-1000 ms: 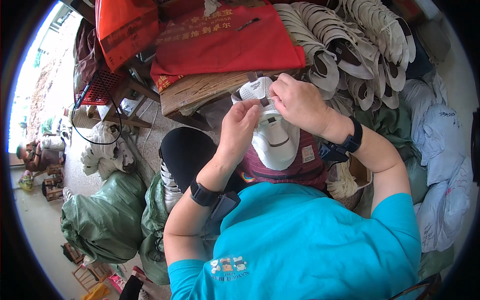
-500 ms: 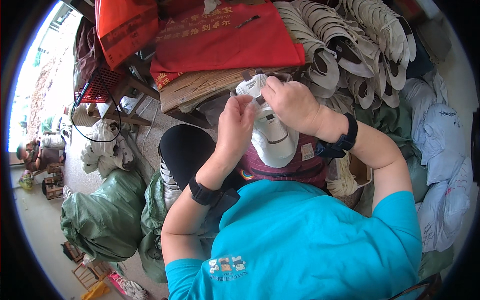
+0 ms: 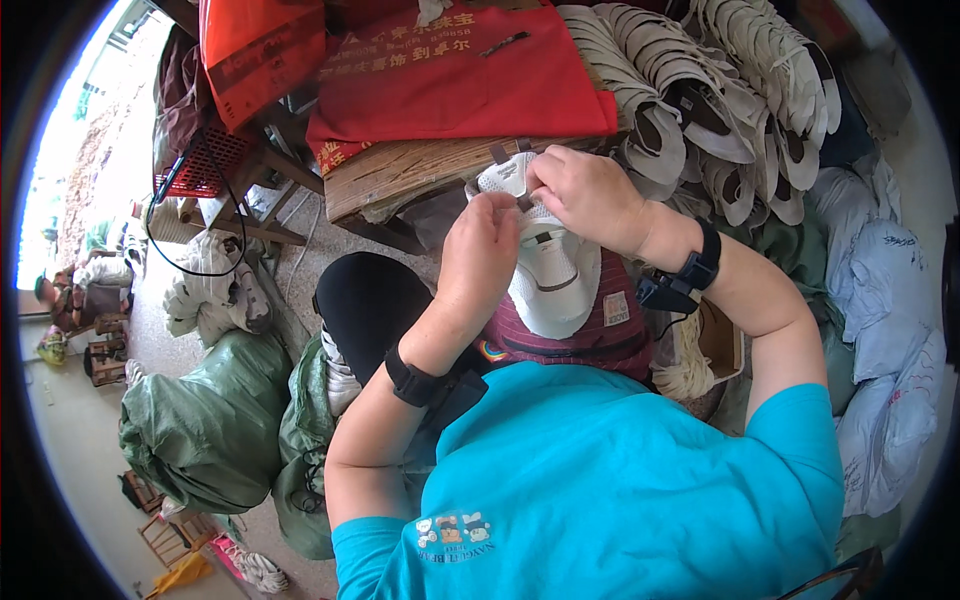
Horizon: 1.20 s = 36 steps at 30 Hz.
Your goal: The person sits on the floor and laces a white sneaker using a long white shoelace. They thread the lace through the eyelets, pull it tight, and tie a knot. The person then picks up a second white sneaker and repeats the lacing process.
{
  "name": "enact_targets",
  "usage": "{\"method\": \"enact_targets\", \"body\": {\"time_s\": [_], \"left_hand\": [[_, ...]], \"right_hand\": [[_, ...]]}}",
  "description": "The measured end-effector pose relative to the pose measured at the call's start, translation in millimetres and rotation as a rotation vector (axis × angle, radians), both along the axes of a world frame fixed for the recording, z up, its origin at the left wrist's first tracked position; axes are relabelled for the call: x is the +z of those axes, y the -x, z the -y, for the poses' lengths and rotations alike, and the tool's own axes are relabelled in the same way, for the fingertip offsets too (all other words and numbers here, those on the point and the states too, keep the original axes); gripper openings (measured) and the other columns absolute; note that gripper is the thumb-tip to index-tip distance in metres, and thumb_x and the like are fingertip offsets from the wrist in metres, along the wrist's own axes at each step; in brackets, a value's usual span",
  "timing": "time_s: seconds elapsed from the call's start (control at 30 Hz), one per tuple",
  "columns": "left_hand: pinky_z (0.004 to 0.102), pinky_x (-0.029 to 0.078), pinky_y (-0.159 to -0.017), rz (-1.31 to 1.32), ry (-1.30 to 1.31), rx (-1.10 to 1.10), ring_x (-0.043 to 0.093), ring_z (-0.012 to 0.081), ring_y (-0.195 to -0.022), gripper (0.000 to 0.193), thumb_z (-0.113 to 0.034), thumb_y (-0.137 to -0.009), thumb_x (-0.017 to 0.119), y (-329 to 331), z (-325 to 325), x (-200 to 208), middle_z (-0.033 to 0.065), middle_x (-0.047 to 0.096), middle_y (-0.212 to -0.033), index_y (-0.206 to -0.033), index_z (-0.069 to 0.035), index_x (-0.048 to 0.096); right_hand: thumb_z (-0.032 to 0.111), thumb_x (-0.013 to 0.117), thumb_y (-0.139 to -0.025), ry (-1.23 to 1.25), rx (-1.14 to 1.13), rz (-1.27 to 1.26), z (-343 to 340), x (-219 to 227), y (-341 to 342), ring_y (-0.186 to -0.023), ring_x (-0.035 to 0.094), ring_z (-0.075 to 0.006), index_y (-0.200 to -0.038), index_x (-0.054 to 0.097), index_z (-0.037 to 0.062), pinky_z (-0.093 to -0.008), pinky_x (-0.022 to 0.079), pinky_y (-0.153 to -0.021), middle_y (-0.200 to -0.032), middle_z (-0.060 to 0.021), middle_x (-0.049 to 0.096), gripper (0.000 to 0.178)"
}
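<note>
A white shoe upper [image 3: 552,305] lies over the maroon striped cloth [image 3: 622,335] on my lap, its rounded toe toward me. Its tongue stands up at the far end, by the table edge. My left hand [image 3: 480,250] grips the upper's left side near the tongue, fingers pinched together. From the right, my right hand [image 3: 592,200] reaches across with thumb and fingers closed at the tongue's base. The fingertips of both hands meet closely there; any thin lace between them is too small to make out.
Ahead is a wooden table [image 3: 395,180] with a red bag [image 3: 450,90] spread on it. Stacked pale shoe uppers [image 3: 690,80] fill the far right. A bundle of cream laces [image 3: 683,365] lies right of my lap. Green sacks [image 3: 205,420] stand left, pale sacks [image 3: 885,300] right.
Both hands keep to the same part of the shoe upper. My right hand has tilted slightly, its fingers bending in more toward the tongue. The view has shifted a little.
</note>
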State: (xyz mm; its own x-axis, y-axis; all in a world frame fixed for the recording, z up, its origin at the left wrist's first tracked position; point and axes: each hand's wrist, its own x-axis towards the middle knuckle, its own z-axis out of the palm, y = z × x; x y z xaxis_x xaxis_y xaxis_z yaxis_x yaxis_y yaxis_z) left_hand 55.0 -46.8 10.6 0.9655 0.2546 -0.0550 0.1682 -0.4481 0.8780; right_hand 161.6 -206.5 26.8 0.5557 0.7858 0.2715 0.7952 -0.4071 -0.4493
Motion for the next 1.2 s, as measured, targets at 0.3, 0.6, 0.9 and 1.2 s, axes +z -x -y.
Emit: {"method": "enact_targets", "body": {"time_s": [0.3,0.6,0.9,1.2], "left_hand": [[0.0410,0.052,-0.082,0.045,-0.089,-0.029,0.066,0.0351,-0.094,0.022,-0.012,-0.095,0.055,2.4,-4.0,-5.9,0.0224,0.068,-0.100,-0.110,0.003,0.062],[0.0445,0.051,-0.086,-0.003,-0.030,-0.046,0.065,0.0404,-0.099,0.021,-0.013,-0.096,0.053,-1.2,-3.8,-4.9,0.0246,0.067,-0.102,-0.107,0.002,0.062],[0.0437,0.051,-0.085,0.021,-0.005,-0.045,0.065,0.0402,-0.099,0.021,-0.013,-0.097,0.052,-0.5,-5.0,-6.9,0.0248,0.067,-0.100,-0.107,0.003,0.062],[0.0449,0.051,-0.084,0.047,-0.079,-0.048,0.065,0.0409,-0.097,0.018,-0.012,-0.096,0.053,1.0,-3.5,-4.4,0.0245,0.067,-0.100,-0.106,0.002,0.060]], "right_hand": [[0.005,0.064,-0.081,0.046,0.038,0.164,3.0,0.4,5.9,-0.081,0.064,-0.0322,-0.097,0.057,0.0048,-0.0412,0.054,-0.067,-0.092,-0.0126,0.056,0.017],[0.008,0.058,-0.080,0.093,-0.003,0.313,4.3,0.0,13.9,-0.072,0.065,-0.0313,-0.089,0.056,0.0045,-0.0406,0.055,-0.062,-0.088,-0.0129,0.056,0.009],[0.008,0.059,-0.079,0.034,0.028,0.270,5.7,3.7,14.7,-0.070,0.064,-0.0294,-0.088,0.056,0.0050,-0.0387,0.055,-0.061,-0.087,-0.0115,0.056,0.009],[0.007,0.064,-0.079,0.172,0.071,0.479,-5.5,-4.8,17.1,-0.072,0.063,-0.0280,-0.092,0.057,0.0037,-0.0368,0.054,-0.063,-0.090,-0.0121,0.055,0.015]]}}
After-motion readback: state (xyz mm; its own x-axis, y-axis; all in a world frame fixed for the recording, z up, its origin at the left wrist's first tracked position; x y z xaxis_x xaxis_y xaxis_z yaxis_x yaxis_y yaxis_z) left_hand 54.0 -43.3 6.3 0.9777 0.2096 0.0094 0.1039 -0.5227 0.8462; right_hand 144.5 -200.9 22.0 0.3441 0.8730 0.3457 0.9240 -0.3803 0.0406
